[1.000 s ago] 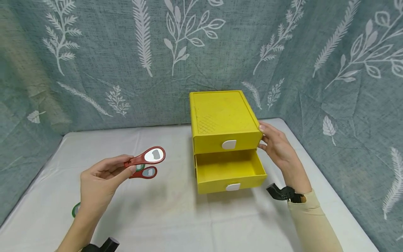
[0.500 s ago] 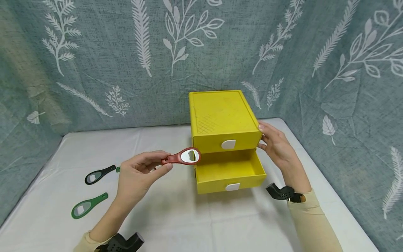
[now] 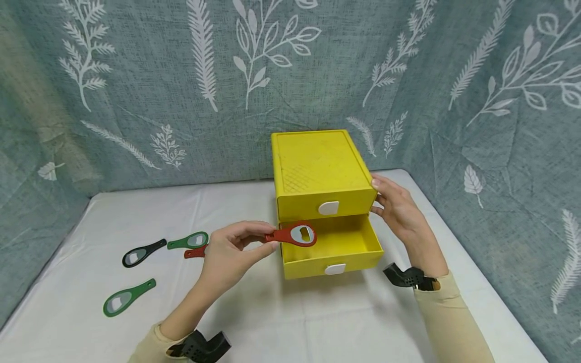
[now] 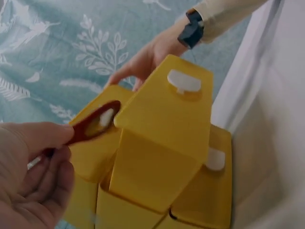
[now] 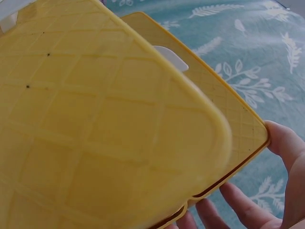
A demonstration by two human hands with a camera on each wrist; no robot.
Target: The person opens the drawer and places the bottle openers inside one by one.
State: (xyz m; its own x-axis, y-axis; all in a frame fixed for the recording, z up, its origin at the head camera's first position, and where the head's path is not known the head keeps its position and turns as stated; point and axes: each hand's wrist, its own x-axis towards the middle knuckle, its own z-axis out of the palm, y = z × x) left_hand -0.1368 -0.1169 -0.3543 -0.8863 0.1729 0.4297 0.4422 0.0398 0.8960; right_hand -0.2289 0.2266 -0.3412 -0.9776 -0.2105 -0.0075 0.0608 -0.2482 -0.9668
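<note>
Head view. My left hand [image 3: 231, 249] pinches the handle of a red plastic bottle opener with a metal insert [image 3: 294, 235], thumb and fingers closed on it; its head hangs over the left front part of the open lower drawer [image 3: 333, 245] of the yellow plastic two-drawer box [image 3: 317, 171], not yet set down. My right hand [image 3: 399, 212] rests against the right side of the yellow box, fingers fairly straight, steadying it without curling round anything. The lower drawer looks bare inside; the upper drawer is closed. Left of the yellow box four more openers lie on the cloth: a black one [image 3: 142, 252], a green one [image 3: 188, 240], a red one [image 3: 196, 251] partly hidden behind my left hand, and another green one [image 3: 128, 297] nearest me. Judgement: early stage, nothing stowed so far, one opener in transit, four left.

Left wrist view. Red opener [image 4: 93, 128] gripped between thumb and fingers, its head beside the yellow box [image 4: 164, 129]; right hand [image 4: 152, 55] beyond the box.

Right wrist view. Yellow box [image 5: 105, 109] fills the frame; my fingertips [image 5: 286, 143] lie along its edge.

Surface: table under a white cloth [image 3: 254, 312]. Behind and to both sides of the yellow box hangs a grey-blue curtain printed with white leaves [image 3: 136, 85].
</note>
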